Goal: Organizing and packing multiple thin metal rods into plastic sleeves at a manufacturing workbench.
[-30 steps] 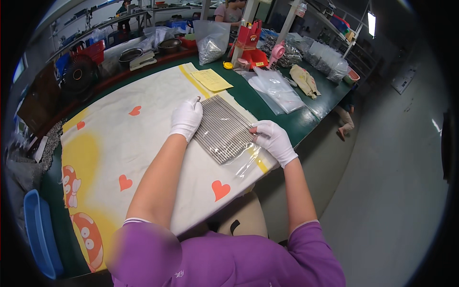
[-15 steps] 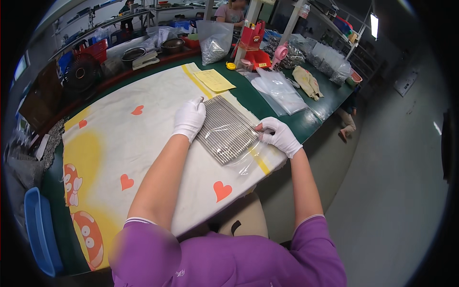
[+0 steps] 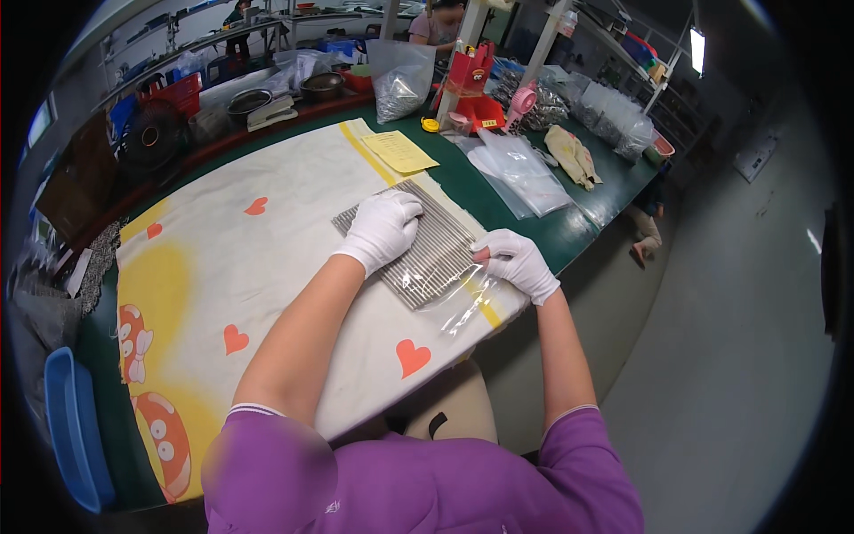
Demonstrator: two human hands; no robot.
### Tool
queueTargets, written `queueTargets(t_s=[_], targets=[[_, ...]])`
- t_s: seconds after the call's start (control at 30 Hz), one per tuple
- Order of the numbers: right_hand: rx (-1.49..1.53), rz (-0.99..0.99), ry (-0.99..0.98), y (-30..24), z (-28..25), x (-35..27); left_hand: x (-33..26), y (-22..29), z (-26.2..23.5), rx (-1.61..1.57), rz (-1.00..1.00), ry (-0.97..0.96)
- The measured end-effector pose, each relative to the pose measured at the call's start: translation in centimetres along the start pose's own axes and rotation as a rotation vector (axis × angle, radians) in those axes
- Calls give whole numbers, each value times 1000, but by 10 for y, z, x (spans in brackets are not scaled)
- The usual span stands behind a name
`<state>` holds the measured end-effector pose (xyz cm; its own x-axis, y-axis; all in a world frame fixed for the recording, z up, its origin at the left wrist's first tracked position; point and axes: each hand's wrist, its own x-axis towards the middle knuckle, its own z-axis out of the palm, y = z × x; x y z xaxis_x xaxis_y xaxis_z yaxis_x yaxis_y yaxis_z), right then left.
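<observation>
A flat grey ribbed panel (image 3: 433, 254) lies inside a clear plastic bag (image 3: 467, 307) on a white cloth with red hearts (image 3: 258, 276). My left hand (image 3: 384, 229), in a white glove, presses flat on top of the panel. My right hand (image 3: 514, 261), also gloved, pinches the bag's edge at the panel's right side. The bag's loose open end trails toward the near table edge.
A yellow paper sheet (image 3: 398, 151) and a pile of clear bags (image 3: 520, 173) lie farther back on the green table (image 3: 583, 222). Metal bowls (image 3: 320, 86), a red stand (image 3: 469, 76) and a filled bag (image 3: 400, 84) sit at the far side. A blue bin (image 3: 76, 436) is at left. Another person sits beyond.
Both hands and the bagged panel have shifted slightly to the left and nearer; my right hand moved from the bag's upper edge to its right side.
</observation>
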<state>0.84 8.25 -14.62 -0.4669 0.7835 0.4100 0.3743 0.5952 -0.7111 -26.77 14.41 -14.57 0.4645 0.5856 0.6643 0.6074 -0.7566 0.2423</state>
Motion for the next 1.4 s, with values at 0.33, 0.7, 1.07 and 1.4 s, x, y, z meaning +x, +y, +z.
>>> queueTargets(t_s=[0.33,0.7,1.07,1.4], targets=[[103,167,42,-17,6,8,30,17,12,-1,-33,-323],[66,100,52,-14,4,3,52,8,34,76,-63,-226],[240,262,103,-4,4,4,26,1,11,317,-365,-342],[-30,290,53,-3,1,8,-27,109,-9,226,83,-439]])
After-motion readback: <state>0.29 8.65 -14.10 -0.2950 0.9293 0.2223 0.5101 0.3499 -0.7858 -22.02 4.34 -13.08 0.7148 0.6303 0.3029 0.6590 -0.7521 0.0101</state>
